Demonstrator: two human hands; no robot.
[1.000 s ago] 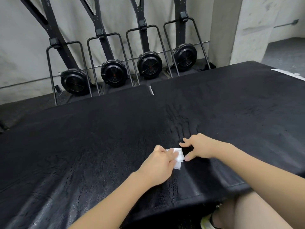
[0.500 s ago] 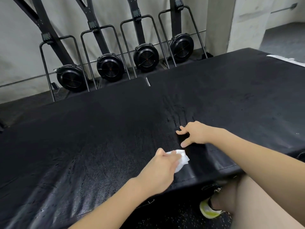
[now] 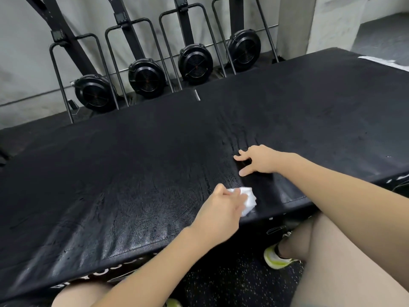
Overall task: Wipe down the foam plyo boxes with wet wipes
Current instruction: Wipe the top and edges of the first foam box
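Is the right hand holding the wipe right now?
No, the left hand grips the wipe, while the right hand rests with spread fingers on the box.

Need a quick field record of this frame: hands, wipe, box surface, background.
left hand: grips crumpled white wet wipe, near front edge of box
right hand: fingers spread, resting on box top, holds nothing
surface: black foam plyo box, top shows wet streaks
background: four black fan rowing machines stood upright against grey wall
floor: black speckled rubber; yellow-green shoe
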